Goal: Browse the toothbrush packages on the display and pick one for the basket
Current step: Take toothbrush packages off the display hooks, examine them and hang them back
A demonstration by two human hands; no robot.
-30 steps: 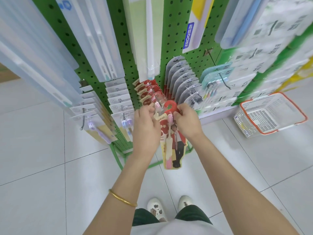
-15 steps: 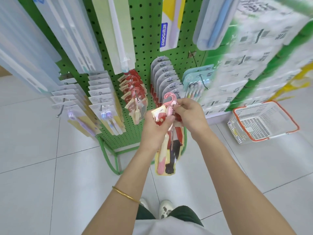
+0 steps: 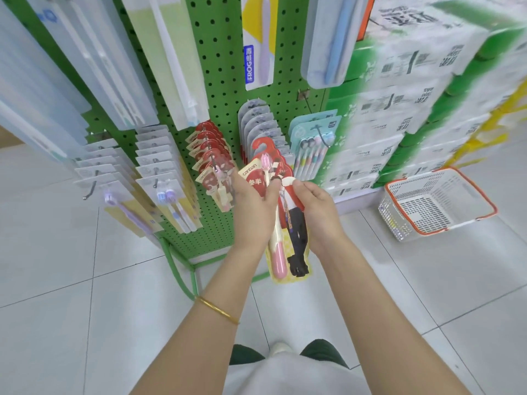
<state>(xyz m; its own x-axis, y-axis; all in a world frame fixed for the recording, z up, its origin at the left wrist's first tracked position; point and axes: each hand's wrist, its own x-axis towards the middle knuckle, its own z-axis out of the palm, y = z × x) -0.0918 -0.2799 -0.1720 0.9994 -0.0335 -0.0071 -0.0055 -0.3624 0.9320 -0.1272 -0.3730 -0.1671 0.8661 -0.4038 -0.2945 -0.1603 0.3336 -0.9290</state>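
Note:
Both my hands hold one red toothbrush package [image 3: 288, 246] with a pink brush and a printed figure, off its hook and in front of the green pegboard display [image 3: 219, 81]. My left hand [image 3: 252, 212] grips its left side, thumb on the front. My right hand [image 3: 316, 212] pinches the right edge near the top. More of the same red packages [image 3: 211, 155] hang on a hook just left of my hands. The white basket [image 3: 482, 192] with an orange rim stands on the floor at the right, nothing visible inside.
Grey packages [image 3: 256, 124], teal multi-brush packs [image 3: 313, 143] and white packs [image 3: 159, 169] hang on neighbouring hooks. Long toothbrush packs [image 3: 256, 41] hang higher up. Stacked white and green boxes [image 3: 422, 95] rise at the right. The display's green legs [image 3: 176, 269] stand on a tiled floor.
The red package has come off its hook and away from the display in both hands. My view has shifted back, and the basket now sits farther right in view.

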